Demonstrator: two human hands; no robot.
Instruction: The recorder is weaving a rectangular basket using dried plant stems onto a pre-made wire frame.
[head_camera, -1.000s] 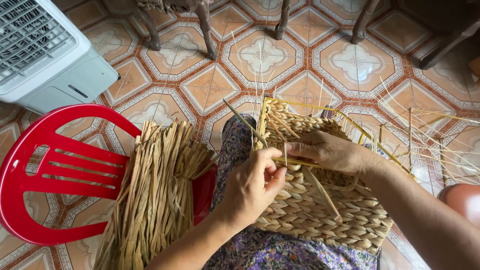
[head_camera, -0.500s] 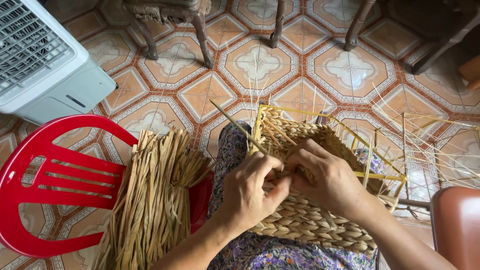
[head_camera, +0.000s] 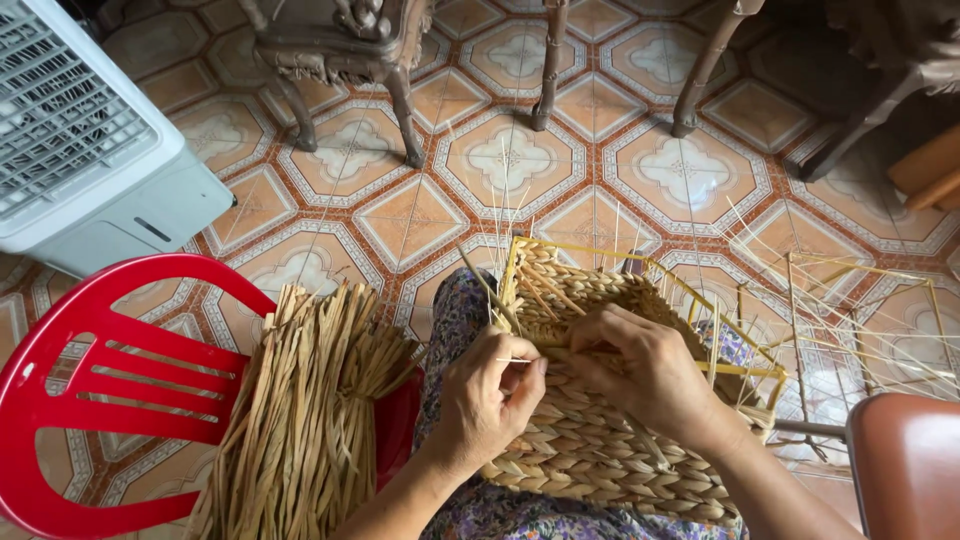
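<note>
The half-woven basket (head_camera: 590, 440) sits on the person's lap, and both hands rest on top of it — the left hand (head_camera: 487, 400) pinches a thin straw (head_camera: 512, 360), the right hand (head_camera: 645, 375) presses down with curled fingers — beside a bundle of dry reeds (head_camera: 310, 410) on a red chair (head_camera: 100, 400).

We saw no packages, labels, signs or screens anywhere in the head view — nothing printed, nothing wrapped, nothing lit — wherever we looked that moment.
</note>
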